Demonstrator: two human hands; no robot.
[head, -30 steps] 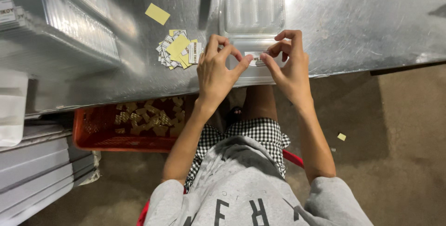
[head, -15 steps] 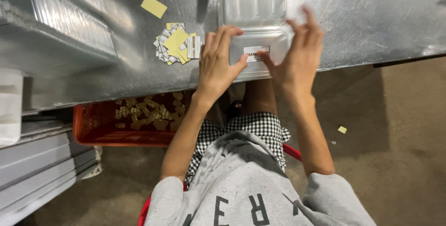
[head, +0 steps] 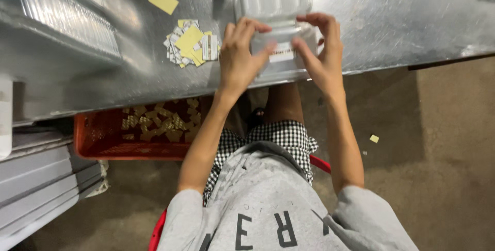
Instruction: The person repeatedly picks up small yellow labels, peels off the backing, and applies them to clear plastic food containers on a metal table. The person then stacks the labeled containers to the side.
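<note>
Both hands on a clear plastic clamshell container (head: 276,19) at the near edge of the metal tabletop (head: 402,19), roughly mid-edge. Left hand (head: 240,60) curls over the left side of the container's near half, fingers (head: 250,27) bent onto the top, thumb reaching toward a small white label (head: 282,53) on the front. Right hand (head: 322,57) grips the right side, fingers arched over the top, thumb pressing beside the label. Neither hand is a closed fist; both are wrapped on the container.

Progress, judged: label looks already on the container and is being pressed down or smoothed; lid half lies flat toward the far side, so the container seems open, not yet closed. Pile of label backings (head: 190,45) sits left of the hands, one loose yellow backing (head: 163,0) further toward the far-left. Red crate (head: 98,137) under the tabletop holds more scraps.
</note>
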